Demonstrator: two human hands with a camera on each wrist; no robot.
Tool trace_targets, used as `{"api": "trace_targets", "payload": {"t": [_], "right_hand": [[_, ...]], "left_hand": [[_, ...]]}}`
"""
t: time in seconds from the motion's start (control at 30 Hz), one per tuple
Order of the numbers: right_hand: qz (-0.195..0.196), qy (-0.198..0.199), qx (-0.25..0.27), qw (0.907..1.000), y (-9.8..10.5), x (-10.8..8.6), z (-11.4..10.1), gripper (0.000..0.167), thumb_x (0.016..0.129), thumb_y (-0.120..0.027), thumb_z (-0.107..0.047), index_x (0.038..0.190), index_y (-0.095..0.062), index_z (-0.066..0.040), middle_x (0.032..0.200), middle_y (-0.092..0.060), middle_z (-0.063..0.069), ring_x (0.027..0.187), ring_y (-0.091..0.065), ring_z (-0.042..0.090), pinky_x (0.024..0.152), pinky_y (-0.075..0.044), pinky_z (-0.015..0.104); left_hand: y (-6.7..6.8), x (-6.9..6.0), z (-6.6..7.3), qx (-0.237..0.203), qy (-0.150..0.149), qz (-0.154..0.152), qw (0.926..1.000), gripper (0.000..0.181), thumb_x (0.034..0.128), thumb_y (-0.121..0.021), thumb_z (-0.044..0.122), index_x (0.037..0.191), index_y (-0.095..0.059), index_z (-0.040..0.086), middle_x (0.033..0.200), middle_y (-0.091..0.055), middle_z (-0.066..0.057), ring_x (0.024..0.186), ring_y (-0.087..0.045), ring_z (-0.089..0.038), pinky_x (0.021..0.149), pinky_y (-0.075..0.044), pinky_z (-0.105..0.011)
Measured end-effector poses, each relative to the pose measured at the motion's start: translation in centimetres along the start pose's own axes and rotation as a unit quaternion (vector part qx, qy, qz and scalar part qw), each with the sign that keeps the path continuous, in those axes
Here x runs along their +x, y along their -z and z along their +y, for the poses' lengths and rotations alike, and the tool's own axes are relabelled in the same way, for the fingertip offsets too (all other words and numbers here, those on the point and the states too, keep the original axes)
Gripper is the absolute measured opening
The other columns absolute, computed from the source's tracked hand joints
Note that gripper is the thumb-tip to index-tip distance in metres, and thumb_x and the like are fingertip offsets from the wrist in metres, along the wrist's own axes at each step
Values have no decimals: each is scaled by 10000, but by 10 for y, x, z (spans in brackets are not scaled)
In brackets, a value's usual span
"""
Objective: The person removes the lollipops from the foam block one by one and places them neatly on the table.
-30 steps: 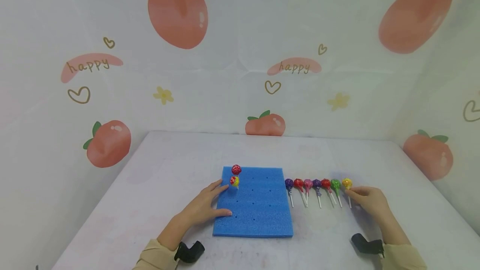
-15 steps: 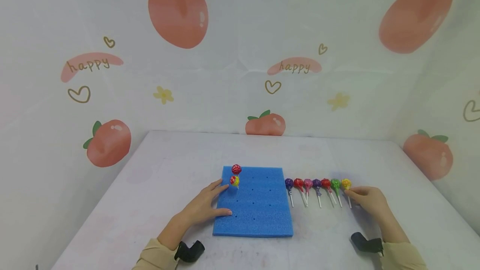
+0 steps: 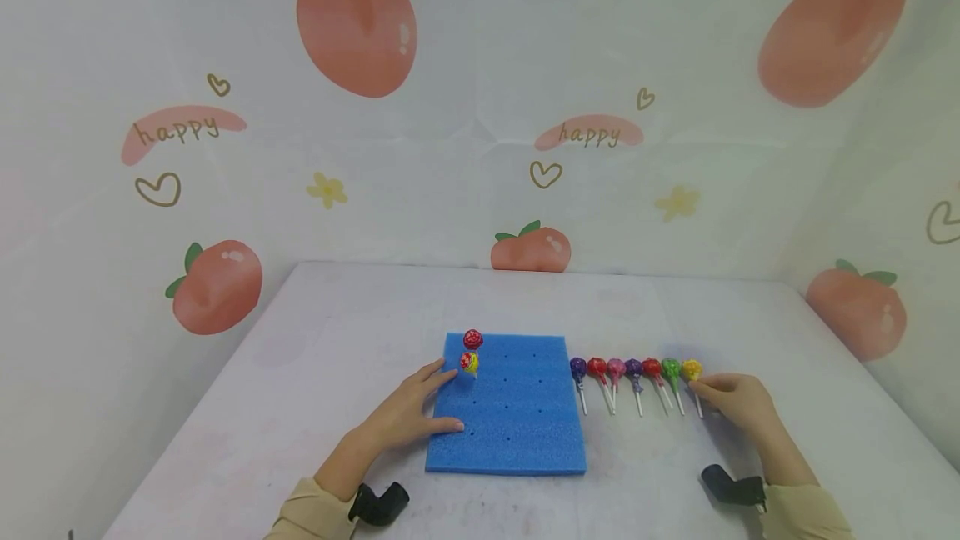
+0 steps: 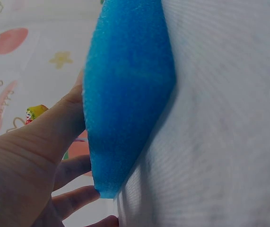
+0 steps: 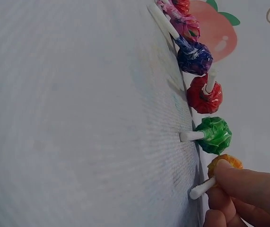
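Note:
A blue foam board [image 3: 517,423] with small holes lies on the table. My left hand [image 3: 401,411] rests along its left side, thumb and fingers spread and fairly straight; in the left wrist view the fingers touch the board's edge. Two lollipops stand upright at the board's back left, one red [image 3: 472,339], one yellow and red [image 3: 469,362]. My right hand [image 3: 742,402] pinches a yellow lollipop [image 5: 225,161] just below its head, at the right end of a row. Beside it lies a green lollipop [image 5: 214,136]; the heads look close together.
Left of the green lollipop, the row continues with red [image 3: 652,367], purple [image 3: 633,367], pink [image 3: 616,367], another red [image 3: 597,366] and another purple lollipop [image 3: 578,367], near the board's right edge. A printed cloth [image 3: 450,190] hangs behind the white table [image 3: 637,490].
The yellow lollipop has shifted slightly left toward the green one, with my right hand still pinching it. My left hand and the board have stayed put.

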State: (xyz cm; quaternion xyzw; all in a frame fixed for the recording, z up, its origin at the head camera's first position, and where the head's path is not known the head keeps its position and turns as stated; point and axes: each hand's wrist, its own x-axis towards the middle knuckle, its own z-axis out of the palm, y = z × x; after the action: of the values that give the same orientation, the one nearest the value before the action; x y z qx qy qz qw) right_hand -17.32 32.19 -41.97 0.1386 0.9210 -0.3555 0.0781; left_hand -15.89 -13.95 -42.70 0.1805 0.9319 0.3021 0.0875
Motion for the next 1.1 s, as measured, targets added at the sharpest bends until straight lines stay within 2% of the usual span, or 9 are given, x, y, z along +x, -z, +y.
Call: {"api": "trace_targets", "payload": {"t": [0.43,1.1], "right_hand": [[61,26,-59,10000,0,-1,0,517,850,-645,-378,1077,-636,86,915,-677,182,790,-562,196,579,-411,212],[-58,34,-79,9999,0,0,1,491,859,-644,-366,1080,-635,73,888,-671,131,790,-548,186,595,-411,221]], "left_hand": [[-1,0,-1,-50,-5,-3,10000,770,767,-725,446,1394,-435,108,1508,-307,-181,1378,-298,-416,1062,-316,-615],[-1,0,0,-41,32,-21,10000,767,770,-721,447,1397,-431,112,1511,-301,-177,1380,-295,-414,1061,-315,-617]]}}
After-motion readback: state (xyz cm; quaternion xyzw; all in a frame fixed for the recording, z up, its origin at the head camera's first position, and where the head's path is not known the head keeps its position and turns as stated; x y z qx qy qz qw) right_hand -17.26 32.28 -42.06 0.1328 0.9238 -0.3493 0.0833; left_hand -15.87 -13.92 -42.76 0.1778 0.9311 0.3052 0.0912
